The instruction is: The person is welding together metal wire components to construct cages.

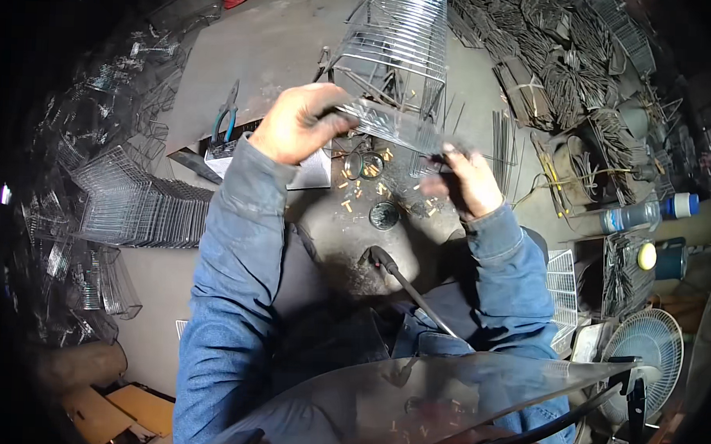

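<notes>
A narrow wire grid piece (392, 128) spans the space between my hands, its wires partly smeared by motion. My left hand (302, 125) is closed round its left end, thumb and fingers pinching the edge. At the other end my right hand (470, 181) grips it with bent fingers, some of them blurred. Just beyond stands a shiny wire basket (401, 36) on a dark metal frame (368, 83). Between my knees lies a dark rod-like tool (408, 285) with a bent black head. Blue-handled pliers (227, 117) stand left of my left hand.
Nested wire baskets (145, 203) stand at the left. Bundled metal rods (564, 73) fill the far right, near a plastic bottle (631, 217) and a fan (643, 353). Cigarette butts (348, 206) and a round dark dish (384, 216) lie on the floor. A transparent visor (412, 388) crosses the lower foreground.
</notes>
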